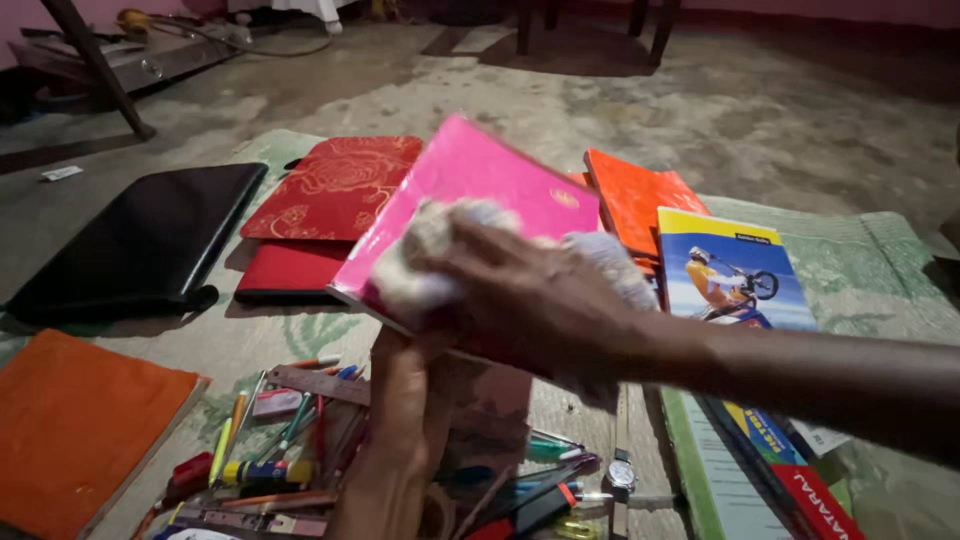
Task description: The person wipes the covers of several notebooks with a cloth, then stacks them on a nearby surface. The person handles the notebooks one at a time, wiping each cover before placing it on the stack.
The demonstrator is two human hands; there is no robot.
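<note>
- The left hand (400, 420) comes up from below and grips the pink book (470, 200) by its lower edge, fingers closed round it, holding it tilted up off the floor.
- The right hand (520, 300) reaches in from the right, curled round a pale fluffy cloth (425, 260) and pressing it flat on the pink cover.
- The cloth spills out past the hand on both sides, a bit blurred.
- Behind the pink book lies a red patterned book (335, 190), stacked on a plain red one (290, 272).
- To the left of those is a black laptop (140, 245), shut, resting partly on the mat (870, 270).
- An orange book (640, 200) lies just right of the pink one, and beside it a book with a motorbike rider (730, 270) on its cover.
- Another orange book (80, 430) sits at the near left.
- Below the hands is a heap of pens and pencils (270, 440), with a ruler (315, 385) across the top of it.
- A wristwatch (621, 475) lies on the floor just right of the heap.
- More books (770, 480) are stacked at the near right, under the right forearm.
- Beyond the mat is bare concrete floor (700, 100), with furniture legs (95, 70) at the far edge.
</note>
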